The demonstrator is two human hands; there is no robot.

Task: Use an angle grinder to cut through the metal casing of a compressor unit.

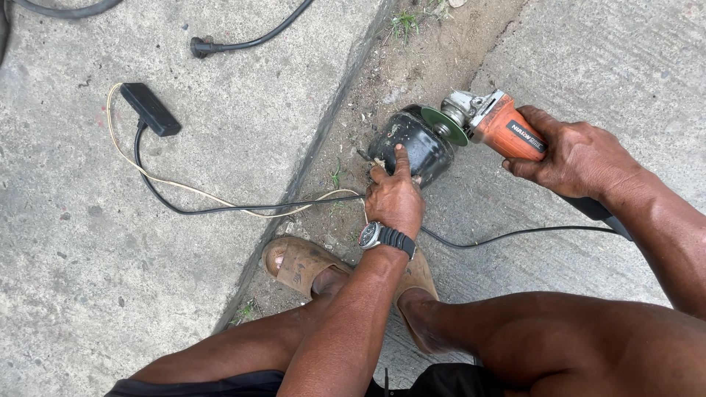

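A black rounded metal canister (412, 140) lies on the ground at the edge of a dirt strip. My left hand (395, 197), a watch on its wrist, rests on the canister's near side with the index finger stretched up along it. My right hand (577, 156) grips the orange body of an angle grinder (500, 126). The grinder's green disc (444, 125) sits against the canister's upper right side.
The grinder's black cord (515, 235) trails across the concrete and under my left arm. A black power strip (150, 109) with a black and a pale wire lies at the left. Another plug end (200, 48) lies at the top. My sandalled feet (301, 265) stand below the canister.
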